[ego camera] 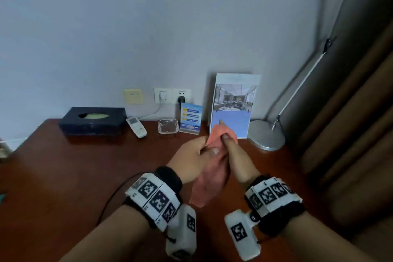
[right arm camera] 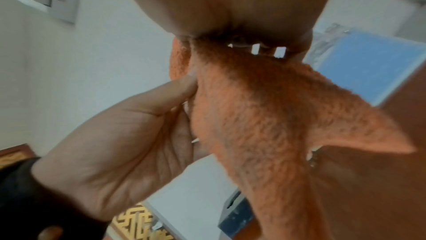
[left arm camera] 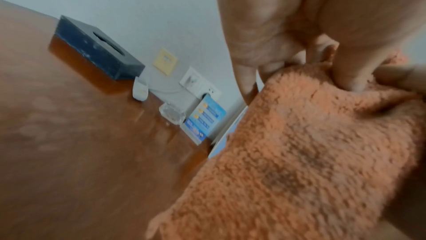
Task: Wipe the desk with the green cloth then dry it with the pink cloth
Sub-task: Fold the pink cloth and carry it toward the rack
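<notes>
The pink cloth (ego camera: pixel 210 181) hangs in the air above the reddish wooden desk (ego camera: pixel 85 176), right of centre, with its lower end drooping toward the desktop. My left hand (ego camera: pixel 204 151) pinches its upper left edge between thumb and fingers. My right hand (ego camera: pixel 227 140) grips the bunched top beside it. The left wrist view shows the fluffy pink cloth (left arm camera: pixel 299 153) under my left fingers (left arm camera: pixel 248 61). In the right wrist view the pink cloth (right arm camera: pixel 253 116) is gathered under my right palm, the left hand (right arm camera: pixel 129 134) pinching its side. A teal sliver (ego camera: pixel 2 197) at the desk's far left edge is too small to identify.
Along the back wall stand a dark tissue box (ego camera: pixel 93 121), a white remote (ego camera: pixel 137 126), a glass ashtray (ego camera: pixel 168 126), a blue card stand (ego camera: pixel 190 120), a tall brochure stand (ego camera: pixel 234 104) and a silver lamp base (ego camera: pixel 265 136). Brown curtains (ego camera: pixel 350 134) hang at the right.
</notes>
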A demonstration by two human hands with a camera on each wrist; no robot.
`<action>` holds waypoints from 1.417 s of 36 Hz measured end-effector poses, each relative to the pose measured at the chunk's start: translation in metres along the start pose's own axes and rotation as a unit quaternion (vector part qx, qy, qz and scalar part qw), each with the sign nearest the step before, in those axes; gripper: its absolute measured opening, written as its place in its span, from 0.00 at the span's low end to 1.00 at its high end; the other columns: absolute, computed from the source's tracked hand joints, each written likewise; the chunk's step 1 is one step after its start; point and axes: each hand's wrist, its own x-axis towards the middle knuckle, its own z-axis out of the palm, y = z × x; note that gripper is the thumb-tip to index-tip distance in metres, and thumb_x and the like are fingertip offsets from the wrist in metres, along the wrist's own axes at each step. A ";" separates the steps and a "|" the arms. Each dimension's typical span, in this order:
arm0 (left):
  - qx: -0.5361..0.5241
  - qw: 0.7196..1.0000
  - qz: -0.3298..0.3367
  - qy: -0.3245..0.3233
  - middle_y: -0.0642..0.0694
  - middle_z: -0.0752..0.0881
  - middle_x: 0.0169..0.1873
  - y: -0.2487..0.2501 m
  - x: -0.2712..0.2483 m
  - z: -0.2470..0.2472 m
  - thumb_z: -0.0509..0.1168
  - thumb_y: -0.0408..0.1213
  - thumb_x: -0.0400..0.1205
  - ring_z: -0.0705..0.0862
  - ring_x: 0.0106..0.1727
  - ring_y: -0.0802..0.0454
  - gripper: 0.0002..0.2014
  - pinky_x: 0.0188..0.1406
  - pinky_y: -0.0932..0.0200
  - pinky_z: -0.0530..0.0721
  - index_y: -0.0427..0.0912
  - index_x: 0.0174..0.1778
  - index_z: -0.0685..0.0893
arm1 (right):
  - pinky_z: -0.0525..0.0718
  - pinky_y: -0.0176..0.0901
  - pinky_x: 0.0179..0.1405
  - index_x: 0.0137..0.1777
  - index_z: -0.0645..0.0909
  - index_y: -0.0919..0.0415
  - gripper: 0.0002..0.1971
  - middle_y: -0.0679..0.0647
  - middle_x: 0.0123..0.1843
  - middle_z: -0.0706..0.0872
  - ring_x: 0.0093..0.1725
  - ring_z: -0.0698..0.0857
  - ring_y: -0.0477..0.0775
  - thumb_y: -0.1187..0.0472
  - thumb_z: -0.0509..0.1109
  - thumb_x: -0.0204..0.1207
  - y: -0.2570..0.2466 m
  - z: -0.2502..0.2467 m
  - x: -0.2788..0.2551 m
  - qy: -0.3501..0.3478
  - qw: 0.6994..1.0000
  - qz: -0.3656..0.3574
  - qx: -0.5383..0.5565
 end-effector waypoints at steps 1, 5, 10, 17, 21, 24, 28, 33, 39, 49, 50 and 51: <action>0.013 1.000 0.006 0.019 0.52 0.88 0.53 0.004 -0.001 -0.009 0.63 0.44 0.79 0.85 0.56 0.56 0.12 0.60 0.56 0.80 0.50 0.57 0.83 | 0.76 0.40 0.67 0.52 0.79 0.40 0.14 0.54 0.67 0.83 0.61 0.84 0.49 0.55 0.52 0.88 -0.009 0.004 0.002 -0.009 1.000 0.003 0.014; 0.070 0.994 0.025 0.082 0.51 0.88 0.47 0.012 -0.009 -0.043 0.61 0.36 0.84 0.85 0.49 0.54 0.07 0.50 0.60 0.79 0.44 0.51 0.85 | 0.77 0.21 0.49 0.68 0.73 0.42 0.23 0.44 0.64 0.83 0.52 0.82 0.27 0.70 0.55 0.84 -0.039 0.016 0.016 -0.053 0.995 -0.069 0.039; 0.098 0.983 0.003 0.158 0.53 0.88 0.49 0.017 -0.028 -0.073 0.61 0.38 0.84 0.84 0.51 0.58 0.10 0.54 0.63 0.78 0.45 0.57 0.85 | 0.79 0.30 0.49 0.69 0.75 0.43 0.29 0.47 0.57 0.85 0.49 0.84 0.37 0.73 0.66 0.74 -0.064 0.024 0.041 -0.120 0.986 -0.112 -0.033; 0.185 0.943 -0.079 0.267 0.52 0.82 0.35 0.011 -0.055 -0.102 0.62 0.45 0.83 0.78 0.38 0.56 0.12 0.39 0.66 0.74 0.42 0.39 0.80 | 0.78 0.31 0.38 0.52 0.88 0.60 0.07 0.49 0.40 0.89 0.37 0.85 0.42 0.66 0.69 0.80 -0.071 0.037 0.063 -0.196 0.964 -0.155 -0.092; 0.179 0.928 -0.126 0.302 0.47 0.78 0.29 0.006 -0.080 -0.117 0.65 0.50 0.80 0.74 0.32 0.53 0.19 0.34 0.55 0.74 0.37 0.33 0.77 | 0.67 0.35 0.24 0.28 0.75 0.59 0.18 0.50 0.22 0.74 0.22 0.72 0.45 0.58 0.69 0.80 -0.066 0.052 0.071 -0.187 0.959 -0.169 -0.128; 0.170 0.925 -0.133 0.312 0.50 0.74 0.25 0.001 -0.102 -0.129 0.69 0.49 0.78 0.72 0.29 0.53 0.18 0.29 0.57 0.69 0.42 0.29 0.73 | 0.68 0.33 0.24 0.27 0.73 0.58 0.19 0.48 0.22 0.74 0.22 0.72 0.43 0.58 0.69 0.80 -0.065 0.070 0.071 -0.173 0.961 -0.170 -0.130; 0.139 0.925 -0.153 0.318 0.50 0.77 0.26 -0.014 -0.132 -0.151 0.72 0.45 0.77 0.75 0.27 0.55 0.15 0.30 0.57 0.73 0.38 0.33 0.79 | 0.74 0.35 0.33 0.34 0.84 0.54 0.13 0.44 0.29 0.85 0.30 0.80 0.40 0.55 0.67 0.81 -0.066 0.101 0.074 -0.158 0.960 -0.173 -0.153; 0.096 0.930 -0.184 0.302 0.54 0.81 0.26 -0.048 -0.176 -0.194 0.73 0.45 0.76 0.79 0.28 0.57 0.11 0.26 0.62 0.77 0.46 0.31 0.82 | 0.73 0.41 0.34 0.35 0.83 0.61 0.15 0.44 0.24 0.78 0.27 0.75 0.44 0.56 0.66 0.82 -0.066 0.158 0.081 -0.148 0.964 -0.165 -0.150; 0.047 0.947 -0.208 0.242 0.54 0.80 0.20 -0.091 -0.240 -0.260 0.75 0.40 0.75 0.77 0.22 0.60 0.13 0.24 0.66 0.74 0.47 0.26 0.81 | 0.72 0.44 0.37 0.39 0.83 0.62 0.13 0.45 0.27 0.80 0.32 0.77 0.50 0.56 0.65 0.83 -0.059 0.248 0.084 -0.115 0.967 -0.162 -0.159; 0.121 0.938 -0.198 0.257 0.50 0.85 0.36 -0.150 -0.299 -0.385 0.64 0.37 0.82 0.83 0.42 0.53 0.05 0.47 0.51 0.81 0.45 0.43 0.84 | 0.80 0.43 0.39 0.40 0.84 0.50 0.09 0.49 0.34 0.85 0.36 0.83 0.53 0.64 0.66 0.76 -0.069 0.395 0.099 -0.076 0.974 -0.104 -0.183; 0.127 0.934 -0.195 0.269 0.50 0.86 0.38 -0.152 -0.299 -0.395 0.63 0.37 0.83 0.83 0.43 0.54 0.05 0.47 0.53 0.81 0.45 0.45 0.85 | 0.83 0.45 0.42 0.38 0.85 0.49 0.10 0.49 0.34 0.86 0.37 0.84 0.55 0.64 0.67 0.74 -0.071 0.406 0.103 -0.071 0.977 -0.086 -0.182; 0.129 0.931 -0.194 0.282 0.51 0.86 0.39 -0.155 -0.298 -0.405 0.62 0.37 0.83 0.83 0.42 0.56 0.07 0.46 0.55 0.81 0.45 0.48 0.86 | 0.84 0.48 0.44 0.37 0.85 0.49 0.11 0.50 0.34 0.87 0.39 0.85 0.56 0.66 0.67 0.72 -0.073 0.418 0.107 -0.066 0.979 -0.069 -0.179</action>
